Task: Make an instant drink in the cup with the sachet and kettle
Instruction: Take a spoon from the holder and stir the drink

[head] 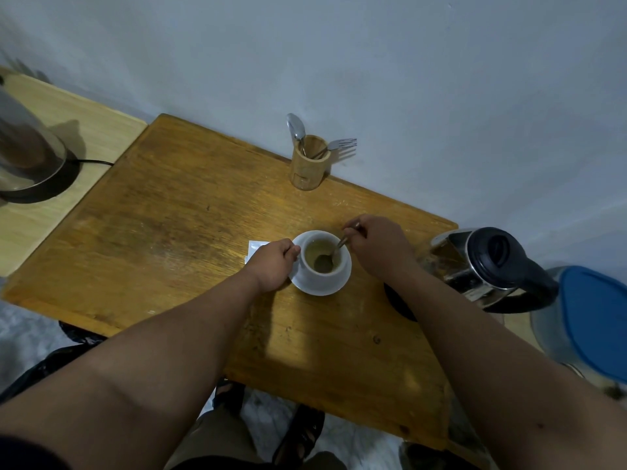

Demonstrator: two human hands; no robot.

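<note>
A white cup (324,273) stands on a white saucer (334,287) in the middle of the wooden table (169,232). It holds a pale brownish drink. My left hand (273,264) grips the cup at its left side, by the handle. My right hand (376,247) pinches a small spoon (334,254) whose bowl dips into the drink. A white sachet (255,247) lies flat just left of the saucer, mostly hidden by my left hand. A glass and steel kettle (475,266) with a black lid and handle stands at the table's right edge.
A bamboo holder (308,167) with a spoon and a fork stands against the wall at the back. A second kettle (27,154) sits on its base on a lighter table at the left. A blue-lidded container (590,320) is at the far right.
</note>
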